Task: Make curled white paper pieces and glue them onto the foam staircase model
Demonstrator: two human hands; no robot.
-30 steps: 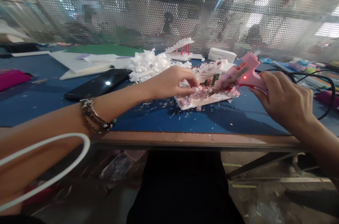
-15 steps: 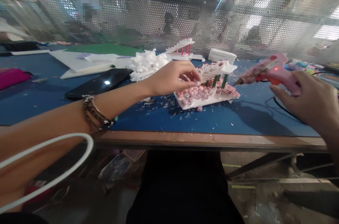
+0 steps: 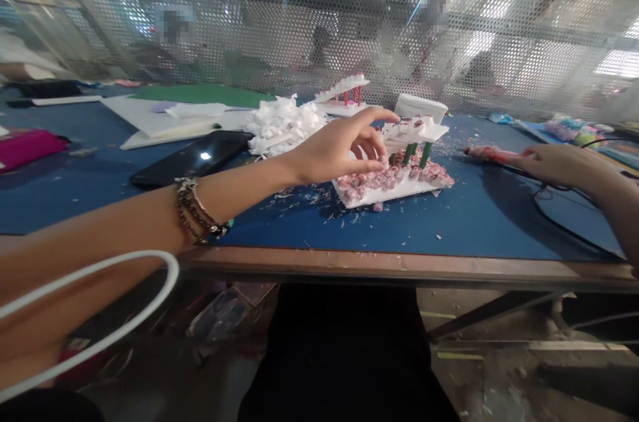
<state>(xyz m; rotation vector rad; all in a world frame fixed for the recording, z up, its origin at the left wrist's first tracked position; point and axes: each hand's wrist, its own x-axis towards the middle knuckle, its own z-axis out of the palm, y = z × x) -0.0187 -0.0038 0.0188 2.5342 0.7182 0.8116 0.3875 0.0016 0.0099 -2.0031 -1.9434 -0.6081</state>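
On the table stands a small craft model with a white base (image 3: 379, 196) covered in pink rolled pieces (image 3: 372, 181). Green posts (image 3: 425, 154) hold up its sloping white top (image 3: 429, 134). Above the model's left part, my left hand (image 3: 344, 146) has thumb and fingertips together in a pinch; whatever is between them is too small to make out. To the right, my right hand (image 3: 569, 166) is closed over the handle of a pink hot glue gun (image 3: 492, 154), which is low at the tabletop with its nozzle pointing left. The handle is mostly hidden.
White paper scraps (image 3: 284, 122) are heaped behind my left forearm, beside a black phone (image 3: 192, 159) with its light on. A second model with red posts (image 3: 353, 97) stands farther back. A black cord (image 3: 554, 225) loops at right. Perforated metal (image 3: 299, 22) closes off the back.
My right hand has lowered the glue gun from beside the model's top to the tabletop, away from the model. My left hand has shifted slightly right, its index finger now raised.
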